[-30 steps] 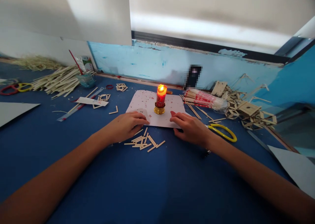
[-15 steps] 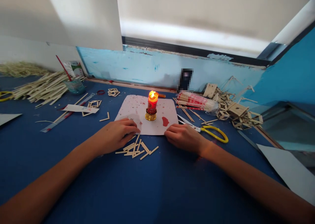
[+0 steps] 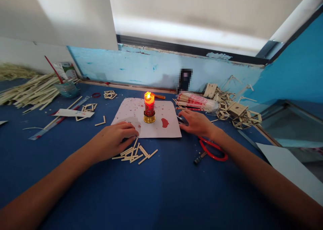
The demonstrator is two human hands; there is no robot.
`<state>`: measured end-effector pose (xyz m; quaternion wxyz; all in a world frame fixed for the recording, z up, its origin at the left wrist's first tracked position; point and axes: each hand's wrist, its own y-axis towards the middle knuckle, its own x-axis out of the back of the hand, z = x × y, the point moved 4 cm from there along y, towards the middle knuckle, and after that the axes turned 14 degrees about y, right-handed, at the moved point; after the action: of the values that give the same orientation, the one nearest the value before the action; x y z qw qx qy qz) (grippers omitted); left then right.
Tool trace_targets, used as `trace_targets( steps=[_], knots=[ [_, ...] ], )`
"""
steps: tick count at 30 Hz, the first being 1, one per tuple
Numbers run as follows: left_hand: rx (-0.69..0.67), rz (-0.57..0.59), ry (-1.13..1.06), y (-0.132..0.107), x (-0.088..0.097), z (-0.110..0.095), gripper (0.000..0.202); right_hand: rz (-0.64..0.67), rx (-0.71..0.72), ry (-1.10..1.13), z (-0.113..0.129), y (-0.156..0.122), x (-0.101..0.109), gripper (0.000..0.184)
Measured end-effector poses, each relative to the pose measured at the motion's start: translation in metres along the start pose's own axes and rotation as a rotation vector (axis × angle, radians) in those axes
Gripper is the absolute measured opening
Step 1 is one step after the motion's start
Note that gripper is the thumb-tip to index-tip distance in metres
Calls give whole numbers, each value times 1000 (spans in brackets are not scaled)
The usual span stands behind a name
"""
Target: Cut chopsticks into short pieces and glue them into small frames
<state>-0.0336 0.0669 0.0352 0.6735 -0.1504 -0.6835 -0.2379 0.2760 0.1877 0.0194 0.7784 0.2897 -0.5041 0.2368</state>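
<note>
A lit red candle (image 3: 149, 104) in a gold holder stands on a white paper sheet (image 3: 156, 128) spotted with red wax. My left hand (image 3: 112, 141) rests at the sheet's near left corner, fingers bent and tips down, holding nothing. Several short wooden sticks (image 3: 135, 152) lie loose just beside it. My right hand (image 3: 198, 123) lies flat to the right of the sheet, fingers stretched towards its edge and touching a dark metal tip there. A red loop (image 3: 214, 151) with a dark spring-like end lies on the blue table under my right wrist.
A wrapped bundle of sticks (image 3: 196, 102) and a heap of stick frames (image 3: 234, 111) lie at the back right. Long sticks (image 3: 30, 90), a cup (image 3: 65, 88), small square frames (image 3: 110, 94) and a strip sit at the left. A grey sheet (image 3: 290, 159) lies at the right.
My right hand left the sheet's near right corner and moved right and away. The yellow scissors are out of sight and a red loop shows. The left hand stayed put.
</note>
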Motion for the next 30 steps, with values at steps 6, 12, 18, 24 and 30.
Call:
trace_targets(
  steps=[6,12,18,24,30],
  knots=[
    [79,21,102,6,-1,-8,31,-133,-5,150,-2,7,7,30],
    [112,36,163,10,0,-12,33,-113,78,326,3,14,5,30],
    [123,52,167,9,-1,-13,35,-85,126,296,6,19,-4,31],
    [121,62,173,7,-2,-16,34,52,250,138,8,24,-25,44],
    [109,82,171,5,0,-19,31,151,398,2,19,31,-54,47]
  ],
)
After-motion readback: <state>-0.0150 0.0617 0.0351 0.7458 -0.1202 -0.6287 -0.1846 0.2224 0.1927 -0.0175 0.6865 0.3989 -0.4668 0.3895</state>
